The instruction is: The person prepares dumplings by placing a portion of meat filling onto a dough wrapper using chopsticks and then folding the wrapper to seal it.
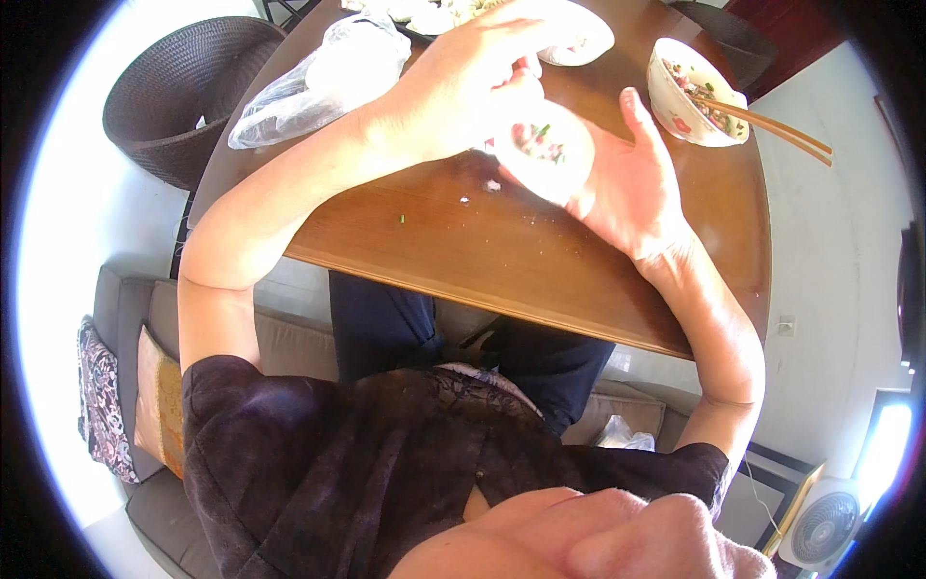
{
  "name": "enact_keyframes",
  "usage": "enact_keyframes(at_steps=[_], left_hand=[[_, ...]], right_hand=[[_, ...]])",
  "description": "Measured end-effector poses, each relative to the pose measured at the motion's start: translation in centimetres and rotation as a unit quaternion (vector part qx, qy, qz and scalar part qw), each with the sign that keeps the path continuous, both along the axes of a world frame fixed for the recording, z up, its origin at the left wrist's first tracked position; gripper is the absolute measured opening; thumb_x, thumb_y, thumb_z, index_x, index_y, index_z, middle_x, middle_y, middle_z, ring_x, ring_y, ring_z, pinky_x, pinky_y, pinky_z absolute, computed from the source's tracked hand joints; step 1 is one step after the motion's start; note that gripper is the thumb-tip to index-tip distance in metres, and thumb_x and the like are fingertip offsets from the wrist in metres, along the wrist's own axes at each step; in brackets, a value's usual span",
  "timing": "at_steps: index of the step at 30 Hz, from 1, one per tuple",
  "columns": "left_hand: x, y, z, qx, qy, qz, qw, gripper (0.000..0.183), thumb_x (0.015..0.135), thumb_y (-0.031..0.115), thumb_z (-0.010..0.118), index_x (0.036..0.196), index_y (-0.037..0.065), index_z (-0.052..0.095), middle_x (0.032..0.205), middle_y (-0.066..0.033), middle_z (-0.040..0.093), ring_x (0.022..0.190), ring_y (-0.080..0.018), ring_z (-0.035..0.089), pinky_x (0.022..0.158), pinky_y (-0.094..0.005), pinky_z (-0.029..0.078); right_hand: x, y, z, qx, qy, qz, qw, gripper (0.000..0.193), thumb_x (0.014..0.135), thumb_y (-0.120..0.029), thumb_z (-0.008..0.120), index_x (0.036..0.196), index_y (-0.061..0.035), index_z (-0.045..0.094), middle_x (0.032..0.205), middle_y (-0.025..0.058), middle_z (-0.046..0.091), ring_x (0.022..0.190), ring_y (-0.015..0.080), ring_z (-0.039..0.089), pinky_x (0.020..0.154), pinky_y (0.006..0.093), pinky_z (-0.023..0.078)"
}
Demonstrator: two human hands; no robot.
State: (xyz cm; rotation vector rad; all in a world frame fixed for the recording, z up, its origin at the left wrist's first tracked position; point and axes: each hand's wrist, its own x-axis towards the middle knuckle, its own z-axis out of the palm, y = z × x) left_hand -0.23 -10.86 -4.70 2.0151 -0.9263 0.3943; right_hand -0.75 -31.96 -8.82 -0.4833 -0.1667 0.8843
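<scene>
A round white dumpling wrapper (pixel 569 174) lies across the fingers of my right hand (pixel 637 198), palm up, thumb raised. A mound of pink and green filling (pixel 538 143) sits on the wrapper. My left hand (pixel 473 82) is above it, some fingers curled and one stretched toward a small white bowl (pixel 593 43). Strong light washes out its fingertips, so whether they touch the bowl is unclear. Nothing shows in my left hand. To the right, a flower-patterned bowl (pixel 675 121) contains chopped filling, with wooden chopsticks (pixel 772 125) leaning over its rim.
A clear plastic bag (pixel 328 82) is at the left of the wooden table (pixel 424 246). Pale pieces (pixel 439 14) are gathered at the far edge of view. Crumbs dot the tabletop. Woven chairs (pixel 183 96) stand beyond, and a fan (pixel 825 526) at lower right.
</scene>
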Motion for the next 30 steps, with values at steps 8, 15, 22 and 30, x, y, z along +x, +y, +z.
enact_keyframes(at_steps=[8, 15, 22, 30], left_hand=[[0.7, -0.4, 0.1, 0.018, -0.203, 0.002, 0.979, 0.029, 0.076, -0.003, 0.054, 0.104, -0.001, 0.061, 0.113, -0.0206, 0.055, 0.109, -0.0379, 0.052, 0.097, -0.0431, 0.042], [-0.3, -0.8, 0.2, 0.074, -0.236, 0.040, 0.968, 0.021, 0.077, 0.003, 0.057, 0.097, -0.001, 0.064, 0.117, -0.0211, 0.055, 0.114, -0.0396, 0.048, 0.103, -0.0490, 0.035], [0.5, -0.7, -2.1, 0.141, -0.269, 0.092, 0.948, 0.028, 0.082, 0.005, 0.058, 0.108, 0.002, 0.068, 0.121, -0.0157, 0.059, 0.107, -0.0289, 0.057, 0.093, -0.0429, 0.044], [0.3, -1.1, -2.8, 0.081, -0.225, 0.074, 0.968, 0.021, 0.076, 0.007, 0.061, 0.096, 0.002, 0.069, 0.114, -0.0151, 0.059, 0.111, -0.0332, 0.051, 0.096, -0.0448, 0.039]], right_hand=[[0.5, -0.7, 0.1, -0.006, -0.018, -0.114, 0.993, 0.071, 0.101, -0.047, 0.043, 0.139, 0.0115, 0.034, 0.141, 0.0234, 0.047, 0.131, 0.0304, 0.047, 0.116, 0.0411, 0.033], [0.0, -0.7, 1.2, -0.036, -0.037, -0.131, 0.990, 0.071, 0.099, -0.050, 0.041, 0.138, 0.0092, 0.039, 0.138, 0.0208, 0.052, 0.128, 0.0276, 0.050, 0.113, 0.0397, 0.034], [-0.2, -0.6, 1.1, -0.058, -0.048, -0.137, 0.988, 0.071, 0.099, -0.052, 0.042, 0.137, 0.0080, 0.041, 0.137, 0.0194, 0.053, 0.127, 0.0265, 0.050, 0.112, 0.0400, 0.034], [-0.3, -0.5, 1.2, -0.052, -0.058, -0.094, 0.993, 0.069, 0.101, -0.049, 0.038, 0.141, 0.0070, 0.038, 0.142, 0.0174, 0.049, 0.131, 0.0255, 0.047, 0.114, 0.0399, 0.032]])
